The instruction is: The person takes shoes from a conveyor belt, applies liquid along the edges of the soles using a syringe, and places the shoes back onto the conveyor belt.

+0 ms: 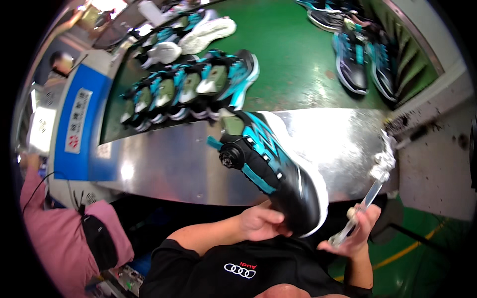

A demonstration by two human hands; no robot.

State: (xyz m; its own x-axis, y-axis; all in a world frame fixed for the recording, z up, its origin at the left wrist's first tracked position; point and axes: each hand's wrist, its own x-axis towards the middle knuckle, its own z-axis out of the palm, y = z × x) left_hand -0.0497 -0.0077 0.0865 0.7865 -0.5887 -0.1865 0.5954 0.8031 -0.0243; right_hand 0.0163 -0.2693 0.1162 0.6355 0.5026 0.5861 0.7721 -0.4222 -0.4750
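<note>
My left hand [262, 222] grips the toe end of a black and turquoise sneaker [298, 201] with a white sole. The sneaker is held up over the metal ledge, tilted, its heel pointing away from me. A round black dial and a turquoise pull tab show near its ankle opening. To the right, my right hand [358, 229] is closed around a clear, stick-like tool [371, 192]. Crumpled whitish or silvery material covers the tool's upper end; its exact kind cannot be made out. The tool and the sneaker are apart.
Beyond the metal ledge [174, 166], a green worktop [288, 49] carries a row of similar sneakers [191, 84] at the left. More sneakers [352, 62] lie far right, beside a metal side rail [415, 39]. A person in pink [74, 233] is at my left.
</note>
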